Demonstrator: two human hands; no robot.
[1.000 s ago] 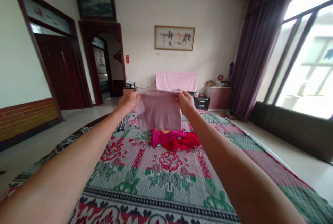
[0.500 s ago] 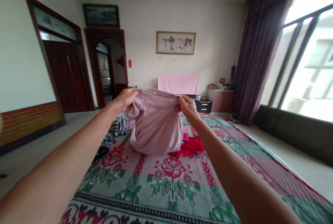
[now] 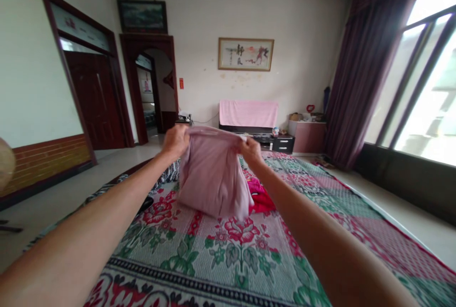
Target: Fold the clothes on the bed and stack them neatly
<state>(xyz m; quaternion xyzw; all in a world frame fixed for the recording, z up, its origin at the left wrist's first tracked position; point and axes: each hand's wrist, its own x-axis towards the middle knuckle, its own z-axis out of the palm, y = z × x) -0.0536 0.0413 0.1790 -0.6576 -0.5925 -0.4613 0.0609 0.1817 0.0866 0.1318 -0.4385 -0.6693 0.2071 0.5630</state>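
A pale pink shirt hangs between my two outstretched arms, its lower part blurred by motion just over the bedspread. My left hand is closed on its upper left corner. At the upper right corner, my right hand grips the cloth too. The top edge is stretched between the hands. Behind the shirt's right side lies a bright red garment, partly hidden. A black and white striped cloth shows behind my left forearm, and a small black item lies beside it.
A flowered bedspread in red, green and grey spreads under everything. Beyond it stand a black cabinet and a low stand covered by a pink cloth. A purple curtain hangs by the window at right.
The shirt's top edge has folded over, its collar and sleeve less visible, and its hem has swung down to the right. Both hands still hold it. The view has shifted slightly left.
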